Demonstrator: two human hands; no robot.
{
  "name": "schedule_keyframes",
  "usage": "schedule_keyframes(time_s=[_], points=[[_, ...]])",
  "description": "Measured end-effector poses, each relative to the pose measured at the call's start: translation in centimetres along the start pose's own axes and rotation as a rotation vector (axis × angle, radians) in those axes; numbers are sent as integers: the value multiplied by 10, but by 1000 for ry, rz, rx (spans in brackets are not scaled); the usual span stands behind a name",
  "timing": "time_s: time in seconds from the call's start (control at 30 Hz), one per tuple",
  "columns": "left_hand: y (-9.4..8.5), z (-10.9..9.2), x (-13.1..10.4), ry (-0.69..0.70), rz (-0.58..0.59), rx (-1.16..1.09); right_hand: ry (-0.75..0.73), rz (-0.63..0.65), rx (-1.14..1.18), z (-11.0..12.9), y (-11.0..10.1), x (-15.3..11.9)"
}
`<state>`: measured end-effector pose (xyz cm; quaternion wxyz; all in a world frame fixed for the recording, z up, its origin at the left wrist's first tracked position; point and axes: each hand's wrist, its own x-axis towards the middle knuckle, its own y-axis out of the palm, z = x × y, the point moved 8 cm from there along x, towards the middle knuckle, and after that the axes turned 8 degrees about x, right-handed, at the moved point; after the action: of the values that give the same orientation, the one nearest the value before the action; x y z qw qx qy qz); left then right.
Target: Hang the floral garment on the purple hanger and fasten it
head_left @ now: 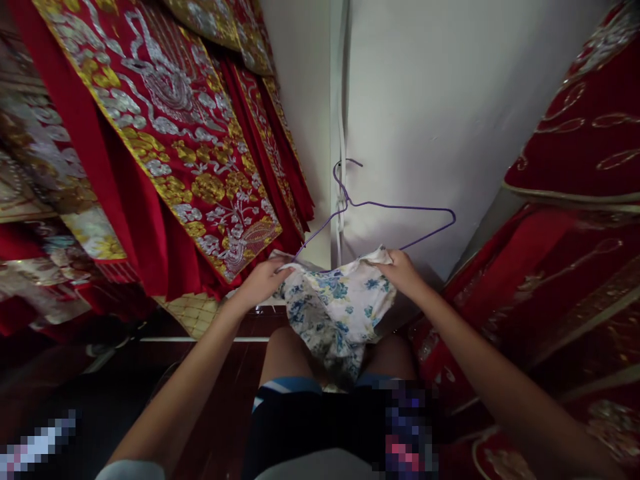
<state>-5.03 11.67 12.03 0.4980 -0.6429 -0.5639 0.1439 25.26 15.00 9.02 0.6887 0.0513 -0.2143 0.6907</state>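
Note:
A white garment with blue and green flowers (345,300) hangs between my hands in front of my knees. My left hand (267,277) pinches its upper left edge, close to the left arm of a purple hanger (400,205). At the upper right edge, my right hand (397,267) is closed on the cloth. The hanger's left arm runs down behind the garment, while its right corner stands free of the cloth. I cannot tell how far the hanger sits inside the garment. Its hook is at the top, in front of the pale wall.
Red dress panels with gold and silver embroidery (200,167) hang at the left. More red embroidered cloth (565,133) fills the right side. A white cable (342,133) runs down the wall (415,100). Below is a dark red tiled floor (210,400).

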Motion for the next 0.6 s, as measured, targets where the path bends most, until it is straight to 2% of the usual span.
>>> schedule_keyframes(time_s=[0.1, 0.17, 0.23, 0.3, 0.33, 0.4, 0.47, 0.5, 0.53, 0.6], points=[[-16, -37, 13, 132, -126, 19, 29, 29, 45, 1, 15, -2], [-19, -54, 26, 179, -179, 19, 54, 36, 88, 1, 27, -4], [-19, -58, 40, 151, -228, 18, 72, 40, 112, 1, 33, -8], [-21, -54, 48, 95, -315, 16, 32, 43, 118, 5, 29, -11], [-25, -52, 50, 82, -371, 20, -21, 8, 114, 10, 19, -11], [-33, -51, 49, 103, -467, 40, -166, -169, 76, 22, -16, -12], [-41, -52, 47, 132, -510, 76, -275, -396, 5, 32, -57, -12], [-43, -53, 47, 142, -507, 96, -286, -453, -36, 34, -71, -9], [-45, -54, 47, 151, -493, 117, -273, -461, -74, 34, -81, -4], [-47, -57, 48, 168, -457, 169, -207, -391, -140, 32, -87, 10]])
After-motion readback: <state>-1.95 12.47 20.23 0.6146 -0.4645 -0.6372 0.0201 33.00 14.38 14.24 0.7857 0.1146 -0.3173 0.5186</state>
